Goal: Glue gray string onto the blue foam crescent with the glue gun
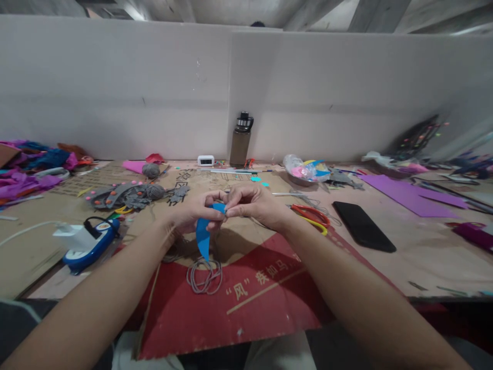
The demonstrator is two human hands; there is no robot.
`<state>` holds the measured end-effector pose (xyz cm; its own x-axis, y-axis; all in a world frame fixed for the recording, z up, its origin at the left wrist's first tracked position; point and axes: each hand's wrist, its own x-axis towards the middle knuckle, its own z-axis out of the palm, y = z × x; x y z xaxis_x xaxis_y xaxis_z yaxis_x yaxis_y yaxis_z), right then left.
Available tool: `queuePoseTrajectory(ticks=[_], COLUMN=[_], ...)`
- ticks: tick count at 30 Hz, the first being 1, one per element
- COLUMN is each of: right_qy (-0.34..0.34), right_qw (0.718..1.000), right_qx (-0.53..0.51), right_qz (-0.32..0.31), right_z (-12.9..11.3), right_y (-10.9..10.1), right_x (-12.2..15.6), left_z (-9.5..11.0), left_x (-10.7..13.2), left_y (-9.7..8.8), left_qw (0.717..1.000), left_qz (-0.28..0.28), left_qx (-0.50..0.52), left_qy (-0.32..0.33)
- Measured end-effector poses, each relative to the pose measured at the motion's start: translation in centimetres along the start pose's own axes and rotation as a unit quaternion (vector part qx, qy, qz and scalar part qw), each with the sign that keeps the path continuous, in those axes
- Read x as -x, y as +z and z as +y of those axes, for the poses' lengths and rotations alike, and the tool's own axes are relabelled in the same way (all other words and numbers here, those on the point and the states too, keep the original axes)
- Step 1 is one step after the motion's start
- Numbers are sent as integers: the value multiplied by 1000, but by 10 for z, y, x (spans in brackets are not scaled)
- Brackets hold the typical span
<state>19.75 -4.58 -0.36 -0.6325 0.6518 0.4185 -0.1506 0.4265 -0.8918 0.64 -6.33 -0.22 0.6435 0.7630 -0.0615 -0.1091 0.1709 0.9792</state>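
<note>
The left hand [188,213] is curled, thumb against fingers, and has hold of a curved blue piece [202,239] whose pointed lower end hangs toward a loop of grey cord [192,283]; the right hand [256,207] has thumb and forefinger pinched together on the piece's upper end (anything finer between them is too small to make out). Both are over a red cardboard sheet [239,326], its near edge jutting past the front of the surface [419,262]. At right there is room between the black phone [364,226] and the front edge, shared with a few small scraps; at left a blue power strip [92,252] sits close to the forearm. A white partition [115,82] bounds the far side, with a dark bottle [240,144] standing near it. Pale print on the red reads “风”疾如马, then runs under the right forearm [346,277]; the larger dark characters on brown cardboard [200,186] farther back are hard to read.
</note>
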Motion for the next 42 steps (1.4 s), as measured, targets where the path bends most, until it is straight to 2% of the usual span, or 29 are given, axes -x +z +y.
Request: queuePoseTrajectory(ticks=[4,11,15,19,24,27,30,33,35,37,38,42], right_qy=[21,41,42,28,54,62,68,75,82,89,92,88], right_qw=[1000,996,988,976,971,970,968,965,961,962,963,976], right_qx=[-9,22,97,118,138,134,140,164,179,178,169,112], right_qz=[14,72,108,182,187,192,195,193,192,188,186,163], right_z=[-1,1,5,14,19,15,13,14,15,16,16,17], right_y=[0,1,4,3,2,5,6,5,3,3,4,6], right_x=[1,-1,-3,-4,-4,-4,-5,-4,-3,-3,-2,-3], left_z=[0,2,-1,-6,-9,-9,-10,-9,-9,-8,-8,-11], left_x=[-1,-2,-6,-12,-15,-14,-12,-10,-9,-10,-11,-15], left_y=[-3,-8,-6,-5,-4,-3,-4,-4,-3,-2,-2,-5], left_qw=[1000,993,970,945,913,880,817,759,745,758,779,900], left_qz=[19,91,162,242,288,312,338,337,327,325,325,294], left_qx=[-12,-65,-140,-127,-206,-285,-396,-486,-509,-492,-464,-256], left_qy=[11,50,117,178,203,216,250,274,280,278,269,194])
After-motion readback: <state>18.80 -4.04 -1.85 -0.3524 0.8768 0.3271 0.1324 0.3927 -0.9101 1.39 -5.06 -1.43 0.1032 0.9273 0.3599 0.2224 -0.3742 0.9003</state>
